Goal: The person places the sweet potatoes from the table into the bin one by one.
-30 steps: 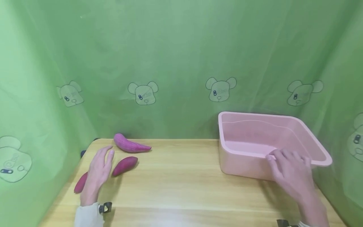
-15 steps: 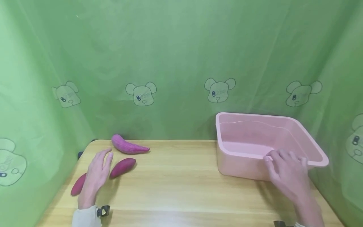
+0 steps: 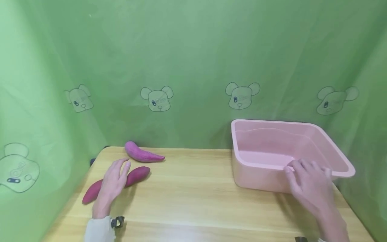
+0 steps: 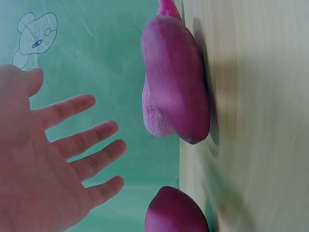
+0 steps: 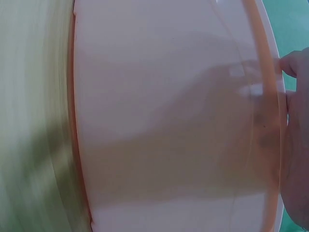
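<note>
My left hand (image 3: pixel 113 183) hovers with spread, relaxed fingers and nothing in its grasp. In the head view it overlaps the gap between two dark purple sweet potatoes, the left one (image 3: pixel 92 192) and the middle one (image 3: pixel 137 175). The left wrist view shows the palm (image 4: pixel 38 169) apart from the dark sweet potato (image 4: pixel 176 79). A lighter, wrinkled purple sweet potato (image 3: pixel 142 154) lies behind, by the table's far edge. At the right, my right hand (image 3: pixel 311 186) holds the near rim of a pink plastic basin (image 3: pixel 260 176), fingers hooked over it; their tips are hidden inside.
The wooden table (image 3: pixel 193 201) carries everything. A green curtain (image 3: pixel 193 67) printed with bear heads encloses the back and both sides. The basin stands near the curtain at the right, and its visible floor (image 3: pixel 263 158) is bare.
The head view has shifted slightly. My left hand has moved a little to the right, now overlapping the middle sweet potato's end and showing more of the left one. My right hand stays on the rim.
</note>
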### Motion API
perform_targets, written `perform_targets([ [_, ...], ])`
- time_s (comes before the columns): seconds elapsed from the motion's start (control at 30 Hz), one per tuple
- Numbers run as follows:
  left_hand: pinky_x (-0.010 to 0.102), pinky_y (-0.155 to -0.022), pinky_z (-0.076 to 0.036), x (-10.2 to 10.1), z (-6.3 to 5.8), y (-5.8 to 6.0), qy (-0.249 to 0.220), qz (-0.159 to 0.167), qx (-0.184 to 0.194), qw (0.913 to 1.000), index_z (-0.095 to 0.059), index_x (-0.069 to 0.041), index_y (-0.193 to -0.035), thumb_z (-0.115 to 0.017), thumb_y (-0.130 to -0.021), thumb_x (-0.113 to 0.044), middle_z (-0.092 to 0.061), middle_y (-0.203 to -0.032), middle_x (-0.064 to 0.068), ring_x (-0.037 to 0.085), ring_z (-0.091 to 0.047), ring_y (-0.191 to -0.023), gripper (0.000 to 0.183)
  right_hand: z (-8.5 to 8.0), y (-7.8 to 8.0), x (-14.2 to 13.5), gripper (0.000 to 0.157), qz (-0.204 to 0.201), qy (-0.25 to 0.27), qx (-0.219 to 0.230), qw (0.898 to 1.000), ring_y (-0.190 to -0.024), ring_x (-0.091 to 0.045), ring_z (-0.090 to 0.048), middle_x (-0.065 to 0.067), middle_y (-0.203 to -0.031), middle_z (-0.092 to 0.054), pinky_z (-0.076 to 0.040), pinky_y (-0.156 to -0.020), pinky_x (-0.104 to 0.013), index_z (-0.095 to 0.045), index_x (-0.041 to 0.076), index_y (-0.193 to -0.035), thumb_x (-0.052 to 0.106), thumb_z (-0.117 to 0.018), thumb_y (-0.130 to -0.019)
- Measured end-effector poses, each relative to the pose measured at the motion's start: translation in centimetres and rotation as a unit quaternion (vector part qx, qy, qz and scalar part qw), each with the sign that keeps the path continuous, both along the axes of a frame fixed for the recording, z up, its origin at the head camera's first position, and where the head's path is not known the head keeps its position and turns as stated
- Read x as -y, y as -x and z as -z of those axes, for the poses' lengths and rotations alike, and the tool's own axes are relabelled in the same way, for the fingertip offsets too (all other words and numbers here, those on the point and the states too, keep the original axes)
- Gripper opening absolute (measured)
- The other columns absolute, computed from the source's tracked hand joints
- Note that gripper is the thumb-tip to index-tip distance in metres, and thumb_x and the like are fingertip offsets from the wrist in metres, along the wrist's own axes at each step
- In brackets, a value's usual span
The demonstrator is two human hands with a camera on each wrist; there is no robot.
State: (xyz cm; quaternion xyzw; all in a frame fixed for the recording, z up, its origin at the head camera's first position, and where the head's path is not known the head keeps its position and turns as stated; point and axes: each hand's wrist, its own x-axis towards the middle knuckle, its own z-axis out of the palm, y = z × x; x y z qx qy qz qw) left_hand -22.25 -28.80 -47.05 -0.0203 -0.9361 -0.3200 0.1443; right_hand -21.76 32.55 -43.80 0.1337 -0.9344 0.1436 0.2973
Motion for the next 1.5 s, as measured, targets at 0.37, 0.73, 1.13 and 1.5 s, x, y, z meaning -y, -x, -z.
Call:
perform_targets([
  [0.37,0.065,-0.113,-0.032,-0.4,0.3,0.4,-0.011,0.024,0.007,0.9996,-0.051,0.0,-0.145,-0.041,-0.111,-0.041,-0.051,-0.146,0.026,0.047,-0.044,-0.136,0.054,-0.4,1.0,0.2,0.021,-0.001,0.006,0.007,1.0,-0.094,-0.037,-0.052,-0.016,-0.105,-0.066,-0.03,-0.081,-0.063,-0.065,0.011,-0.105,0.028,-0.053,-0.103],
  [0.73,0.065,-0.109,-0.039,-0.4,1.5,0.6,-0.028,0.048,0.011,0.9984,-0.051,0.001,-0.145,-0.051,-0.109,-0.039,-0.052,-0.145,0.026,0.048,-0.049,-0.132,0.054,-0.2,1.2,0.6,0.026,0.008,0.022,0.009,1.0,-0.095,-0.04,-0.053,-0.019,-0.105,-0.067,-0.03,-0.082,-0.064,-0.066,0.007,-0.104,0.028,-0.05,-0.103],
  [1.13,0.064,-0.109,-0.04,-1.0,2.8,1.5,-0.042,0.053,0.02,0.9975,-0.049,-0.002,-0.148,-0.049,-0.109,-0.042,-0.051,-0.147,0.026,0.046,-0.051,-0.131,0.055,-0.2,1.2,0.3,0.026,0.018,0.034,0.008,0.999,-0.095,-0.039,-0.051,-0.02,-0.107,-0.067,-0.028,-0.082,-0.064,-0.067,0.008,-0.104,0.026,-0.048,-0.104],
  [1.5,0.064,-0.114,-0.033,-1.4,3.4,1.3,-0.018,0.054,0.033,0.9978,-0.049,0.0,-0.147,-0.055,-0.107,-0.036,-0.05,-0.147,0.027,0.047,-0.045,-0.136,0.054,-0.3,1.7,0.7,0.021,0.006,0.028,-0.002,1.0,-0.089,-0.036,-0.05,-0.018,-0.107,-0.069,-0.029,-0.082,-0.065,-0.067,0.011,-0.103,0.025,-0.051,-0.103],
])
